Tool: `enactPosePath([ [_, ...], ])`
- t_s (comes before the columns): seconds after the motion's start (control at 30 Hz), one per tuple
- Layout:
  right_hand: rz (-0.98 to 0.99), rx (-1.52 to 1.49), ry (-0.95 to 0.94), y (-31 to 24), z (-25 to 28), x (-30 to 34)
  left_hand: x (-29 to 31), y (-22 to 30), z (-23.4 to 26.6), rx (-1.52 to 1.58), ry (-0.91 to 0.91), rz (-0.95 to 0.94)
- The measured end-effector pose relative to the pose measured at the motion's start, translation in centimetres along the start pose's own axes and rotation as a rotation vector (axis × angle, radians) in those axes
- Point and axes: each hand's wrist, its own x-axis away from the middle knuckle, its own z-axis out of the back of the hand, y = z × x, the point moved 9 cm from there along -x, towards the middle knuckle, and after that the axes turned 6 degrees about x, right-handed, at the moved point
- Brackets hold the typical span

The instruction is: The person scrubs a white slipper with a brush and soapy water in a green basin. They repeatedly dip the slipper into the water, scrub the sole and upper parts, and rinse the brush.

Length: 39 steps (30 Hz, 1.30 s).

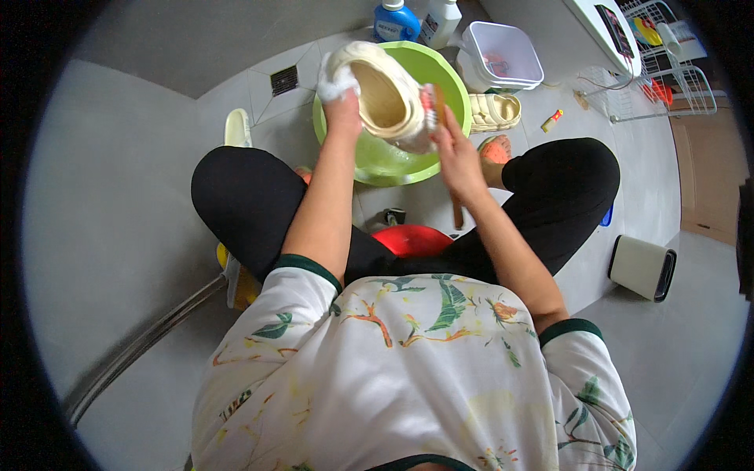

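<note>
Cream shoe (385,90) up in both hands' reach, over the pale green basin (446,72), well forward of the sitter's knees. Left hand (342,114) closed on the shoe's left side, fingers partly lost under a clot of white suds (339,78); the shoe's body runs from that grip across to the right, tilted, its opening turned back toward the wearer. Right hand (458,157) wrapped around a brush (437,98), grip narrow; the brown handle, wooden by its look, passes through the fist and comes out below, near the inner thigh. Pale bristles sit right at the shoe's right end; smeared there, so I cannot tell how hard they press. Shoe: rounded, thick-walled, soft-looking, foam or rubber perhaps, ridged inside, froth along its lower edge. Basin: smooth plastic, round, cloudy water in the bottom. Second cream shoe (496,111) on the floor, just beyond the basin's right edge, its upper marked with raised blocks and gaps. Behind it, a squarish translucent tub (506,55). At the basin's far side, a glossy blue bottle (396,22) and a white bottle (441,22), side by side. Dark slotted drain (284,81) set in grey tile to the left.
</note>
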Motion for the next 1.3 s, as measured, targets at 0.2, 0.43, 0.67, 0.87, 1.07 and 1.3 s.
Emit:
enactPosePath([
  [0.2,0.092,0.094,-0.021,-0.7,-0.6,-2.8,0.9,1.3,-0.2,0.109,0.129,0.035],
  [0.43,0.202,0.092,0.147,-1.1,-1.0,-1.2,2.0,0.3,2.3,0.059,0.324,0.178],
  [0.67,0.225,0.113,0.257,2.9,0.0,-3.1,2.4,1.0,0.7,0.227,0.292,0.166],
  [0.87,0.155,0.215,0.174,-0.1,-0.3,-2.7,0.8,0.5,2.5,0.018,0.289,-0.094],
  [1.07,0.282,-0.025,0.202,-1.6,-0.3,-0.8,1.2,0.0,2.5,-0.168,0.256,-0.057],
  [1.3,0.095,-0.400,-0.030,-3.5,-1.7,0.5,2.9,5.7,0.2,-0.623,0.272,-0.388],
])
